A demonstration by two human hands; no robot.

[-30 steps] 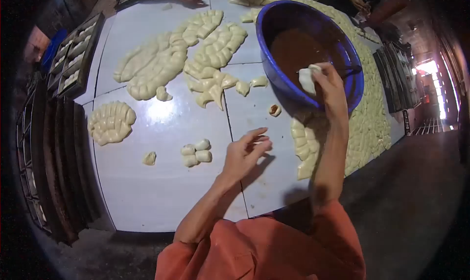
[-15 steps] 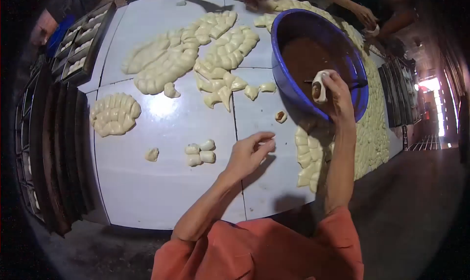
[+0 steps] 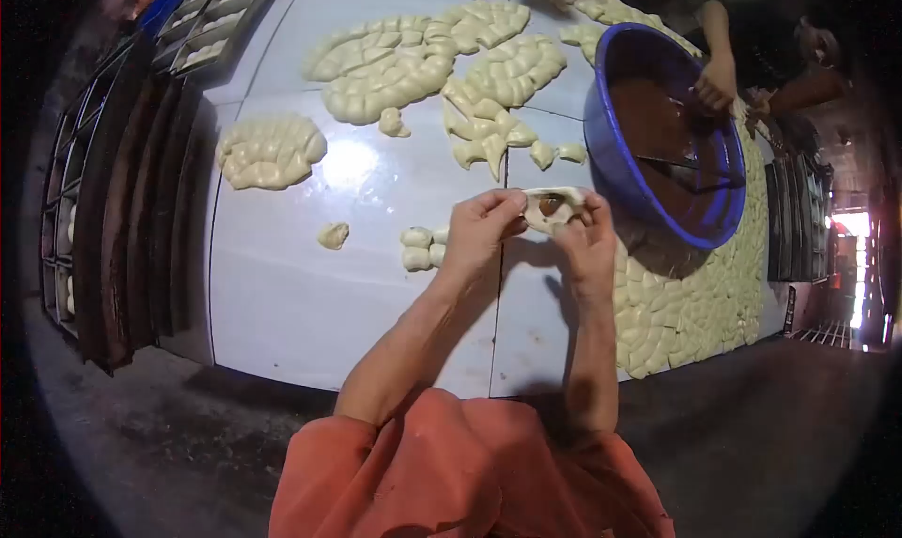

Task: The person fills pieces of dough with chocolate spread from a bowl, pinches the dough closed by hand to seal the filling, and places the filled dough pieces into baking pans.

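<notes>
A person in an orange-red shirt [image 3: 404, 482] works at a white table [image 3: 282, 322], both forearms reaching forward and drawing together toward the hands. The left hand [image 3: 481, 226], wrist angled inward, pinches one end of a flattened piece of dough [image 3: 538, 220] between thumb and bent fingers. The right hand [image 3: 587, 251] points nearly straight ahead, its curled fingers gripping the opposite end, so each grip is closed on the dough. Stretched between them above the table, the piece shows a dab of brown filling [image 3: 551, 204] in its hollow. Just beyond the right hand stands a blue basin [image 3: 615, 157] of brown paste [image 3: 644, 106], where a co-worker's hand [image 3: 717, 85] hangs over the far rim. Small dough rolls [image 3: 417, 254] sit beside the left hand, while a broad spread of dough pieces [image 3: 691, 312] covers the table's right side.
</notes>
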